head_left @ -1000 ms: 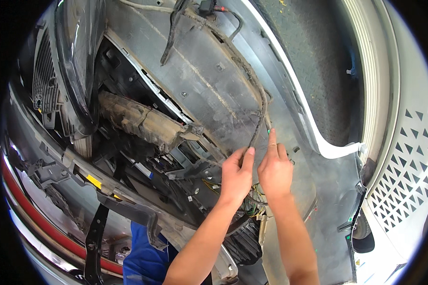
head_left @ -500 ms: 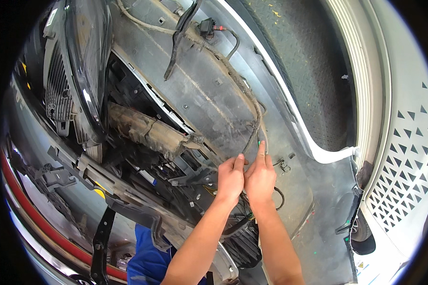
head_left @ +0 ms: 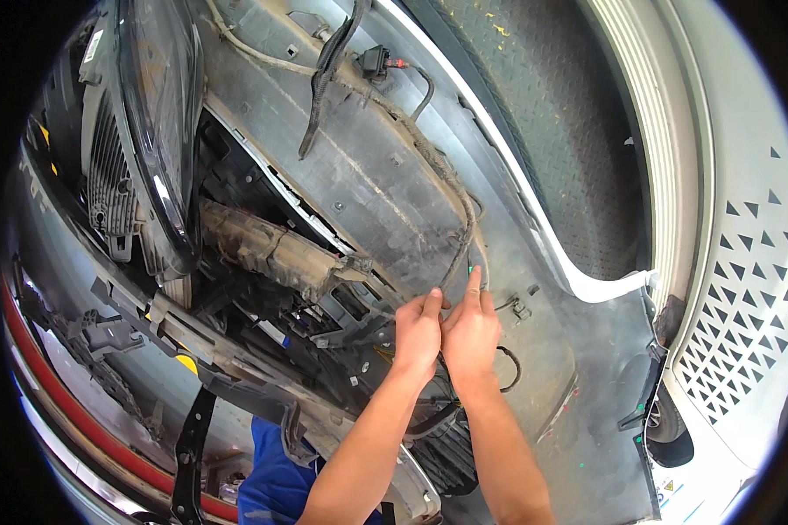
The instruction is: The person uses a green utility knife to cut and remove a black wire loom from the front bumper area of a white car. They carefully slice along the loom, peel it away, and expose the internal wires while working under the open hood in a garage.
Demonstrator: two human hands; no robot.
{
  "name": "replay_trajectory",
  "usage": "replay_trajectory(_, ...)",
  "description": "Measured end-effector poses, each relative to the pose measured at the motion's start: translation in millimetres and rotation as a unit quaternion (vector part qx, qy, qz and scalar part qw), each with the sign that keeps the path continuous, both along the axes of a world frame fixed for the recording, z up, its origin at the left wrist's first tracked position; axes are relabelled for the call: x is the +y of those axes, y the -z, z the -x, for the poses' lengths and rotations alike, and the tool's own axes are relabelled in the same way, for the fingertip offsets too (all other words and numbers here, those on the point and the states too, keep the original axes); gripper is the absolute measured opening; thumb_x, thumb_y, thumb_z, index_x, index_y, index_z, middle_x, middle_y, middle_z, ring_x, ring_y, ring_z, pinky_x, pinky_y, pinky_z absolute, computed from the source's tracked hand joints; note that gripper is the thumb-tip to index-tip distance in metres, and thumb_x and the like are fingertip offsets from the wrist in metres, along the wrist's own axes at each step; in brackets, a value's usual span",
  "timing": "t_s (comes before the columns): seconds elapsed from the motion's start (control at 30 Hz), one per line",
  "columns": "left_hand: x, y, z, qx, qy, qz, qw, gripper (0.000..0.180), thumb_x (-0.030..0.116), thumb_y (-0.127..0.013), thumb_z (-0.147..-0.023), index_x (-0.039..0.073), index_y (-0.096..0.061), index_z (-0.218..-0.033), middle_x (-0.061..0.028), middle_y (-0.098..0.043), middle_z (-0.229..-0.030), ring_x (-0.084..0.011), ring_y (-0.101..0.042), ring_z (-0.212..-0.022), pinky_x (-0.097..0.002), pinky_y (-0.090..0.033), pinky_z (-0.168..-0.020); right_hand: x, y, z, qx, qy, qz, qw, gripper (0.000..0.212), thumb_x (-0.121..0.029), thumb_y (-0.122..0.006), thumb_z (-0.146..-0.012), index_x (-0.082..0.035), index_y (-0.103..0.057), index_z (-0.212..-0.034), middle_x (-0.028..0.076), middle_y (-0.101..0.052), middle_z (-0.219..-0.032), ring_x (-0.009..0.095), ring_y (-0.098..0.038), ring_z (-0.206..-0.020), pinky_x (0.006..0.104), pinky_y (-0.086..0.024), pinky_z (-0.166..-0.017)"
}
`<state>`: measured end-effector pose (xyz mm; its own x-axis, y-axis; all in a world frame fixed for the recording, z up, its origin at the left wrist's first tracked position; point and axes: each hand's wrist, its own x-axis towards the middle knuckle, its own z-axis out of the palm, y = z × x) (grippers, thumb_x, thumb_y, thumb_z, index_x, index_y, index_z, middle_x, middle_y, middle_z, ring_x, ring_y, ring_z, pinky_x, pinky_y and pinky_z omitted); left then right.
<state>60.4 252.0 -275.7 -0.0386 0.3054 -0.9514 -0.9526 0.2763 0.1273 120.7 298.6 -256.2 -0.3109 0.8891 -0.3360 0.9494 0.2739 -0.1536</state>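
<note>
A dark, taped wiring harness (head_left: 447, 178) runs down over a dusty grey vehicle body panel (head_left: 368, 188) to both hands. My left hand (head_left: 418, 335) is closed round the harness, its thumb lying along the top. Right beside it, touching or nearly so, my right hand (head_left: 470, 339) has its index finger stretched upward near a small green mark on the panel. Its other fingers are curled, and what they hold is hidden beneath the hand. A loop of thin cable (head_left: 514, 368) sticks out to the right, and more wires lie under the wrists.
A headlamp (head_left: 160, 131) stands at upper left. Beside it lies a dirty, bulky duct-like part (head_left: 267, 241). A black connector (head_left: 375, 62) with a red piece hangs on the harness. Blue cloth (head_left: 280, 477) shows at lower left. A white panel with triangular holes (head_left: 744, 289) rises at right.
Both hands have shifted very slightly to the left in the picture, along with much of the scene around them. Their hold looks the same.
</note>
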Motion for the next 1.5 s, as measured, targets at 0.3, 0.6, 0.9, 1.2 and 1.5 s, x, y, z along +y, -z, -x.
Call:
replay_trajectory(0.3,0.0,0.8,0.2,-0.014,-0.016,0.001,1.000,0.031,0.020,-0.056,-0.106,-0.001,-0.065,-0.085,0.0042,-0.043,-0.062,-0.0073,-0.036,-0.057,-0.0287,-0.031,-0.053,-0.8,-4.1,4.0,-0.012,0.020,0.017,1.000,0.058,-0.001,-0.063,-0.087,0.006,-0.053,-0.144,0.025,-0.065,-0.092,0.041,-0.068,-0.074,0.0490,-0.055,-0.064)
replay_trajectory(0.6,-6.3,-2.1,-5.3,-0.020,-0.017,0.018,0.999,0.032,0.023,-0.056,-0.106,0.000,-0.064,-0.086,0.0040,-0.045,-0.064,-0.0074,-0.038,-0.058,-0.0284,-0.032,-0.054,-8.5,-1.8,-3.5,0.006,0.039,0.024,0.999,0.054,-0.001,-0.060,-0.090,0.006,-0.053,-0.143,0.025,-0.066,-0.092,0.041,-0.067,-0.074,0.0493,-0.055,-0.066)
replay_trajectory(0.9,-8.7,-0.8,-31.1,0.019,-0.019,-0.031,0.999,0.030,0.028,-0.055,-0.108,0.004,-0.063,-0.092,0.0059,-0.046,-0.066,-0.0061,-0.038,-0.055,-0.0265,-0.032,-0.051,-12.7,-12.3,-19.2,0.154,0.121,-0.009,0.981,0.039,-0.004,-0.055,-0.097,0.007,-0.057,-0.134,0.026,-0.068,-0.089,0.034,-0.067,-0.071,0.0441,-0.052,-0.067)
replay_trajectory(1.2,-31.4,-57.5,-26.4,-0.001,-0.034,-0.095,0.995,0.033,0.032,-0.051,-0.110,0.009,-0.053,-0.086,0.0065,-0.038,-0.069,-0.0060,-0.033,-0.058,-0.0254,-0.028,-0.053,35.9,-13.3,-1.1,0.298,0.331,0.197,0.873,0.022,-0.014,-0.071,-0.095,0.000,-0.057,-0.085,0.010,-0.067,-0.080,0.015,-0.060,-0.071,0.0313,-0.046,-0.060)
replay_trajectory(1.5,-3.8,-26.1,27.8,0.229,0.077,0.043,0.969,0.042,0.020,-0.062,-0.103,-0.006,-0.056,-0.135,-0.0125,-0.065,-0.116,-0.0198,-0.064,-0.103,-0.0332,-0.052,-0.092,39.3,-10.1,1.0,0.318,0.329,0.234,0.858,0.033,-0.001,-0.075,-0.089,-0.007,-0.046,-0.075,0.004,-0.060,-0.076,0.015,-0.061,-0.077,0.0295,-0.045,-0.065)
